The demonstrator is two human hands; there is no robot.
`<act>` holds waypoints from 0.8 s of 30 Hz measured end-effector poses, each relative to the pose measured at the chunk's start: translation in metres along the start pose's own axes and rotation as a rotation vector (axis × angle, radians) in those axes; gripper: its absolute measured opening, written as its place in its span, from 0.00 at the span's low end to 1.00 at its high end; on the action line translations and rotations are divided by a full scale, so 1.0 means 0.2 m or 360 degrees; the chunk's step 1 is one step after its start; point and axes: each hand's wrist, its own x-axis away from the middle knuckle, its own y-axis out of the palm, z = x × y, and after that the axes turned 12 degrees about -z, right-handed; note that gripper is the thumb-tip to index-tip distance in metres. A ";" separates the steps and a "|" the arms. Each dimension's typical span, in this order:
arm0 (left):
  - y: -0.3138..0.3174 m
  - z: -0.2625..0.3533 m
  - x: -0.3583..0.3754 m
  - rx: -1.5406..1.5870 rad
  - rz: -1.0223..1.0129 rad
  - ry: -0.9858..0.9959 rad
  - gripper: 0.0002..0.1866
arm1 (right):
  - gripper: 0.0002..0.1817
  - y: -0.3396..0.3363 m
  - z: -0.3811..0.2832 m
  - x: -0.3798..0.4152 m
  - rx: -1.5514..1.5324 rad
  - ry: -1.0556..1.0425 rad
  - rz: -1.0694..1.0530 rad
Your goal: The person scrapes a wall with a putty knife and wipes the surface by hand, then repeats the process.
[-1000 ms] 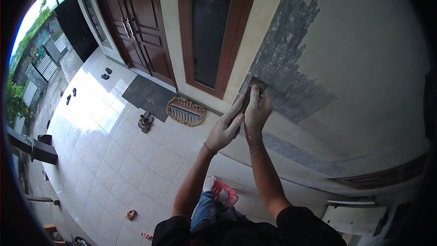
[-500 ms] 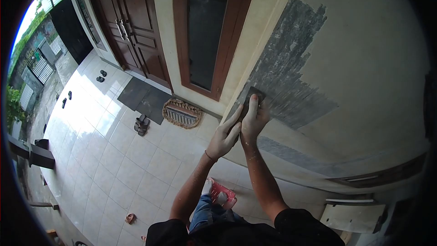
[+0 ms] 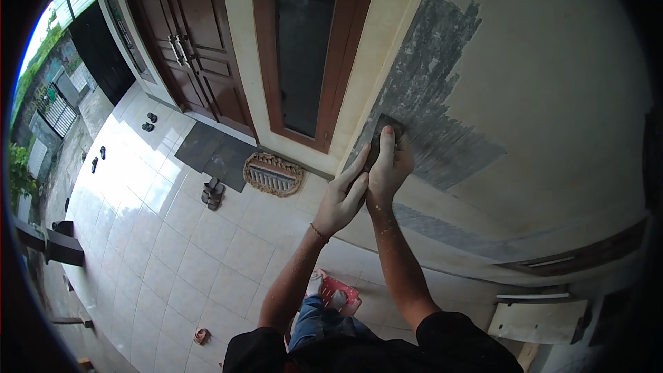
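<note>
A dark, flat block point(image 3: 377, 139) is held in both hands against the wall point(image 3: 545, 97), near its left edge. My left hand point(image 3: 341, 200) grips the lower end of the block, its thumb beside the other hand. Wrapped round the block's right side is my right hand point(image 3: 391, 166), with a finger or thumb up along its face. Pale dust covers both hands. Around and above the block lies a rough grey patch point(image 3: 431, 62) on the cream wall, and a lower grey strip point(image 3: 442, 228) runs to the right.
My feet are on a red stool point(image 3: 342, 295) above the tiled floor point(image 3: 200, 249). A brown double door point(image 3: 200, 48), a framed window point(image 3: 304, 48), a doormat point(image 3: 273, 174) and sandals point(image 3: 213, 194) are to the left. A pale board point(image 3: 535, 321) stands at lower right.
Both hands and the block have moved slightly upward in the view, still together at the wall. The whole scene has shifted a little left as the camera turned.
</note>
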 end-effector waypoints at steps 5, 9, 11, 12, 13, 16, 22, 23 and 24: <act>0.00 -0.41 0.18 -0.0016 0.0018 -0.0250 0.28 | 0.19 -0.11 0.47 0.22 0.0211 0.0202 -0.0156; -0.12 -1.41 0.86 -0.0845 0.0188 -0.0771 0.35 | 0.25 -0.58 0.92 0.62 0.1142 0.1173 -0.1866; -0.19 -1.71 1.43 -0.0475 0.0488 -0.1613 0.34 | 0.30 -0.75 0.80 0.62 0.1435 0.0710 -0.2935; -0.23 -1.94 1.79 -0.0207 0.0817 -0.1714 0.23 | 0.30 -0.78 0.70 0.54 0.1275 0.0893 -0.2852; -0.31 -2.03 2.10 0.0157 0.0827 -0.2115 0.20 | 0.31 -0.77 0.50 0.43 0.1115 0.1077 -0.2760; -0.36 -1.95 2.65 -0.0307 0.0697 -0.2839 0.26 | 0.32 -0.60 -0.18 0.08 0.1497 0.0112 -0.2104; -0.46 -1.84 2.66 0.0040 0.1116 -0.2303 0.18 | 0.37 -0.30 -1.09 -0.40 0.1804 -0.1756 -0.0834; -0.45 -1.82 2.59 -0.0047 0.1036 -0.2226 0.18 | 0.38 -0.27 -1.15 -0.48 0.1825 -0.1968 -0.0547; -0.43 -1.82 2.51 -0.0065 0.1035 -0.2123 0.19 | 0.39 -0.25 -1.14 -0.52 0.1987 -0.1944 -0.0445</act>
